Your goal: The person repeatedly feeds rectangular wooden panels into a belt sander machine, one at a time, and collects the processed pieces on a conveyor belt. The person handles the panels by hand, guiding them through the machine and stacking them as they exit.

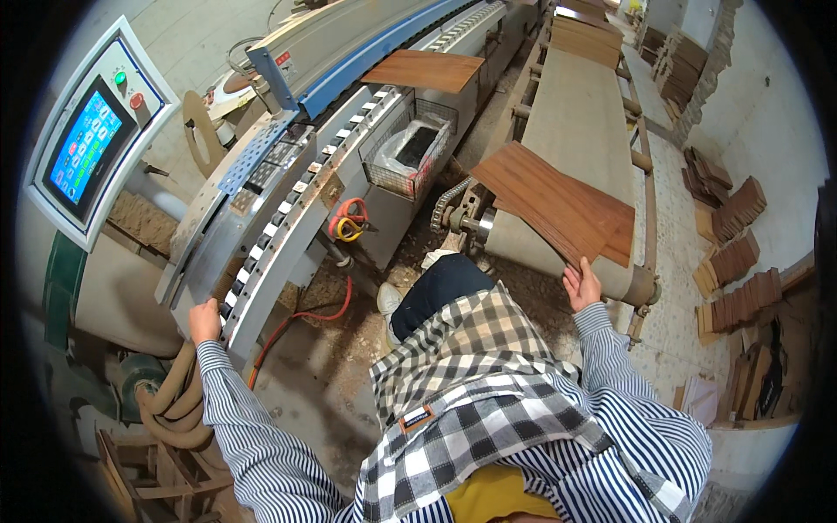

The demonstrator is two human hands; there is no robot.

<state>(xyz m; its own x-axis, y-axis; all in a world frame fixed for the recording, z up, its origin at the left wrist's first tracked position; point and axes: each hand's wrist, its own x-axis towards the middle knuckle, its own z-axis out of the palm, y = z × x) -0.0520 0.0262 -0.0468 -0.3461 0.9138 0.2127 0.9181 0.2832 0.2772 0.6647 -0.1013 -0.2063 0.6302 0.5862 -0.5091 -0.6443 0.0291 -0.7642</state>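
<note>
My left hand (206, 320) is closed at the near end of the machine's roller rail (288, 222); what its curled fingers grip, if anything, is hidden. On the right, my right hand (581, 285) is at the near edge of some thin brown wood panels (567, 205). Its fingers are apart, with the thumb close to the panel edge; I cannot tell whether it touches. These panels overlap, fanned slightly, on the near end of a conveyor belt (586, 113). Another brown wood panel (425, 70) lies across the machine farther off.
A control screen (87, 144) stands at the left. A wire basket (410, 148) and red-and-yellow-handled scissors (349, 220) hang on the machine's side. A red hose (327, 315) runs below. More panels are stacked at the belt's far end (586, 39) and along the right wall (741, 301).
</note>
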